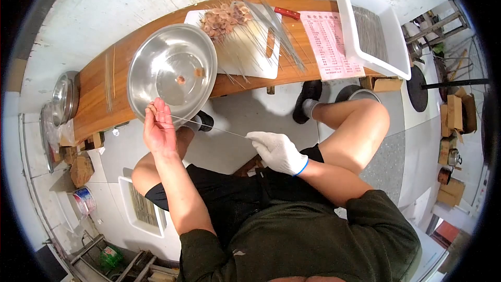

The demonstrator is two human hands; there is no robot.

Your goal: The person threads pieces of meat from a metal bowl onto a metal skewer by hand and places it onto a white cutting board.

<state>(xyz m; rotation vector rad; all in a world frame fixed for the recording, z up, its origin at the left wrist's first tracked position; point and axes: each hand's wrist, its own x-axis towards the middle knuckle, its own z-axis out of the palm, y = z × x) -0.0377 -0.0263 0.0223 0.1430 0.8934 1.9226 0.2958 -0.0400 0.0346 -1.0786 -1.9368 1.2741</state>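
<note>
My bare left hand [160, 131] is raised palm up by the near rim of a large steel bowl [140, 62], its fingers closed around what looks like a small piece of meat, mostly hidden. A thin metal skewer [214, 127] runs from those fingers to my right hand [279, 152]. That hand wears a white knitted glove with a blue cuff and grips the skewer's other end. Inside the bowl lies a small meat piece [181, 79]. Beyond it, a pile of skewered meat [224, 19] rests on a white cutting board [261, 65].
The wooden table [94, 94] also holds a red-handled knife [287, 13], loose skewers, a pink printed sheet [326, 47] and a white bin [399, 52] of skewers. Steel bowls [63, 99] stand at the left end. A white tray [131, 219] of skewers is on the floor.
</note>
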